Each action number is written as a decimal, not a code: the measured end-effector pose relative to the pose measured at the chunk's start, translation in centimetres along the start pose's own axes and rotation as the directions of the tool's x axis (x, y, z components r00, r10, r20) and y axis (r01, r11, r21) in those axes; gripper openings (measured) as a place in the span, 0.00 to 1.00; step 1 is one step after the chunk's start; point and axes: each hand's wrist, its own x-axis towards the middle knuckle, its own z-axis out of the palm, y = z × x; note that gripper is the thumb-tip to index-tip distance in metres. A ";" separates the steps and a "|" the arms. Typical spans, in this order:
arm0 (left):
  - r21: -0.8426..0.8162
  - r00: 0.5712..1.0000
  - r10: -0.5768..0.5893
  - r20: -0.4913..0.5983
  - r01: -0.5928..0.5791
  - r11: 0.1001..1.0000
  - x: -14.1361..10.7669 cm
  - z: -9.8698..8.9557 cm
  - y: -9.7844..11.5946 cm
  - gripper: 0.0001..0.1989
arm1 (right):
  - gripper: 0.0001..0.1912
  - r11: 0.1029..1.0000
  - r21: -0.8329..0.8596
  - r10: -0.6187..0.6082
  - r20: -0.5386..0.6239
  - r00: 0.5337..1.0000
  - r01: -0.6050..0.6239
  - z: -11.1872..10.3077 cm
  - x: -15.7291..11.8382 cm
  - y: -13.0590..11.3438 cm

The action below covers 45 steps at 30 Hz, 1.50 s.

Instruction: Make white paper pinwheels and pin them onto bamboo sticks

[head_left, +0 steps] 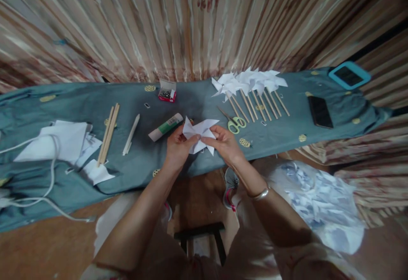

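Between my two hands is a white paper pinwheel (200, 128) with folded, pointed blades and no stick visible on it. My left hand (179, 146) grips its left side, thumb laid near the centre. On the other side my right hand (227, 143) pinches it, its thumb also close to the middle. Just left of the pinwheel lies a green and white glue stick (165, 127). Green-handled scissors (235, 123) rest to the right, beyond my right hand. Farther back stands an opened red box of metal pins (167, 92).
Several pinwheels on sticks (251, 82) lie at the back right. A phone (320, 112) and a blue-framed device (349, 75) are farther right. Leftward are a white pen (131, 134), wooden sticks (109, 133), paper sheets (62, 142) and a white cable (52, 178). A plastic bag (318, 203) of paper sits below.
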 end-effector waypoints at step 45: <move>0.028 1.000 0.005 -0.017 -0.005 1.000 -0.8 -0.3 0.7 0.27 | 0.16 0.998 -0.019 -0.065 -0.254 0.965 0.062 3.3 -2.9 -0.8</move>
